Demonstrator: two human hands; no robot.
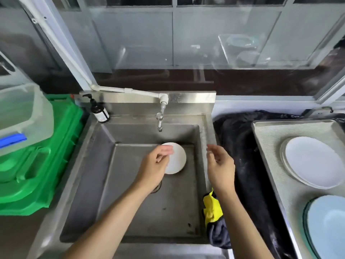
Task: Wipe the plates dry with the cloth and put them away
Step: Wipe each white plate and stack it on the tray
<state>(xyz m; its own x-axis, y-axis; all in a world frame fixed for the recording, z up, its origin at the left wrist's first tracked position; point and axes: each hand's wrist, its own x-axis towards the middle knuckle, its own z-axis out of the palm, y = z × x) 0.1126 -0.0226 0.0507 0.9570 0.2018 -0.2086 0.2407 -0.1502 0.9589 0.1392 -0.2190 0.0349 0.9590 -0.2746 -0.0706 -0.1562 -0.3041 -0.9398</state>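
I am looking at a white plate [177, 158] in the dull grey steel sink [130, 184], a yellow and dark navy cloth [212, 212], green crates [37, 165], a white plate stack [313, 161] and a pale blue plate [328, 225].

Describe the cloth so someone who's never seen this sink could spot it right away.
Start at the steel sink in the middle. Follow its right rim toward the near corner, just below the right hand. The cloth hangs crumpled over that rim, bright yellow above and dark navy below, the only yellow thing in view.
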